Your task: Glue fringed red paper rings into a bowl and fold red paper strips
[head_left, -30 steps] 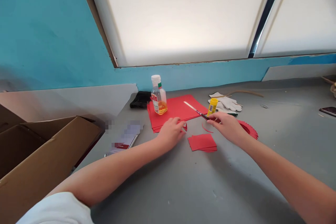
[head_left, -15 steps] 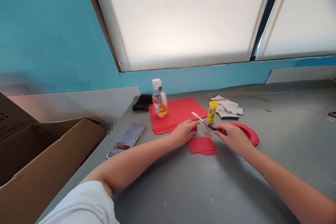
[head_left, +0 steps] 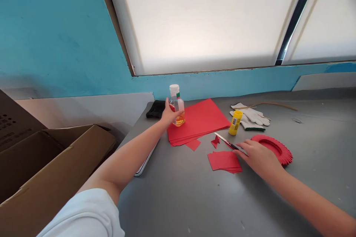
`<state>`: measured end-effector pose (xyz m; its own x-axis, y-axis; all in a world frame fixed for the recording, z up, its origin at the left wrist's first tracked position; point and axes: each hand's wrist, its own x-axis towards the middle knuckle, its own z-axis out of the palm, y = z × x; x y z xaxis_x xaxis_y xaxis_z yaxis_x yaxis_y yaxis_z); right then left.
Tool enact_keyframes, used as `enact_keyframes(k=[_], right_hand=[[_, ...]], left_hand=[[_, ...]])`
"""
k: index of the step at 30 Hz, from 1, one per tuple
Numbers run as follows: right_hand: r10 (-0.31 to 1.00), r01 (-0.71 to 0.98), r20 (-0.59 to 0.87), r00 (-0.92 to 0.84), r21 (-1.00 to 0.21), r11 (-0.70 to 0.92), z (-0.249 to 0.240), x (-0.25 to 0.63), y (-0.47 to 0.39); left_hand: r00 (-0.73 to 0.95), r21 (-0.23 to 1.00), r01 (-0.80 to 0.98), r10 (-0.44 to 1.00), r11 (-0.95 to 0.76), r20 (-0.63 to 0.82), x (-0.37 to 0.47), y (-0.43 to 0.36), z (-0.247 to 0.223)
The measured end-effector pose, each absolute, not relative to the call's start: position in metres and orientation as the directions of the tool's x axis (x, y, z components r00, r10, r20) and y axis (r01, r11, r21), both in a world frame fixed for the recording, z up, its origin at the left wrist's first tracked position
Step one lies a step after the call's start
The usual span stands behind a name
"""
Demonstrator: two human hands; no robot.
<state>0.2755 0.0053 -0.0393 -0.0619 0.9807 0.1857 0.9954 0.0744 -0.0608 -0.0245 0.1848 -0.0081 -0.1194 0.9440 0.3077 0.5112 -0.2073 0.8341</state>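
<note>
At the left of the red paper stack [head_left: 201, 120], my left hand [head_left: 168, 114] is at a clear bottle [head_left: 179, 117] with amber liquid and a white cap. Its fingers are spread, the thumb across the bottle's front; the bottle stands upright on the paper. My right hand [head_left: 257, 153] is closed on the dark handle of a pair of scissors [head_left: 226, 141], blades pointing left and away. Near the blades lies a small folded red paper piece [head_left: 215, 142]. Small red paper rectangles [head_left: 224, 160] lie just in front, and one red slip [head_left: 193, 144] is beside the large stack.
A yellow glue stick [head_left: 235, 122] stands before white gloves [head_left: 251, 118]. A pleated red paper ring [head_left: 280, 152] lies right of my right hand. A black cloth-like item [head_left: 155, 109] is behind the bottle. A phone [head_left: 144, 164] is partly under my left forearm; an open cardboard box [head_left: 61, 166] stands left.
My left hand has moved from the folded red piece, left and away, to the bottle. The folded piece now lies uncovered. My right hand still holds the scissors, and the view has shifted slightly.
</note>
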Motion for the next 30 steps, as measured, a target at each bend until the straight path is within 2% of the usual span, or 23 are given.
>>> enact_keyframes(k=[2, 4, 6, 9, 17, 23, 30], right_hand=[[0.953, 0.986, 0.287, -0.103, -0.093, 0.135, -0.029, 0.254, 0.01], [0.92, 0.955, 0.326, -0.218, -0.124, 0.27, -0.015, 0.222, 0.025], [0.905, 0.911, 0.259, -0.336, -0.155, 0.383, -0.004, 0.187, 0.05], [0.947, 0.932, 0.09, -0.308, -0.173, 0.32, 0.0, 0.147, 0.095], [0.987, 0.987, -0.132, -0.088, -0.149, 0.068, -0.04, 0.135, 0.149], [0.989, 0.989, -0.117, -0.086, -0.128, 0.071, -0.039, 0.134, 0.151], [0.996, 0.98, 0.02, -0.083, -0.181, 0.085, -0.034, 0.142, 0.144]], left_hand=[[-0.112, 0.832, 0.519, 0.949, -0.197, 0.294, -0.021, 0.192, -0.013], [-0.106, 0.824, 0.533, 0.951, -0.193, 0.292, -0.021, 0.196, -0.016], [-0.102, 0.814, 0.546, 0.949, -0.198, 0.299, -0.023, 0.197, -0.017], [-0.092, 0.8, 0.56, 0.945, -0.213, 0.315, -0.027, 0.196, -0.018], [-0.047, 0.817, 0.509, 0.939, -0.27, 0.339, -0.031, 0.196, -0.022], [-0.122, 0.856, 0.417, 0.914, -0.307, 0.387, -0.042, 0.201, -0.01], [-0.173, 0.873, 0.345, 0.891, -0.345, 0.421, -0.056, 0.196, 0.006]])
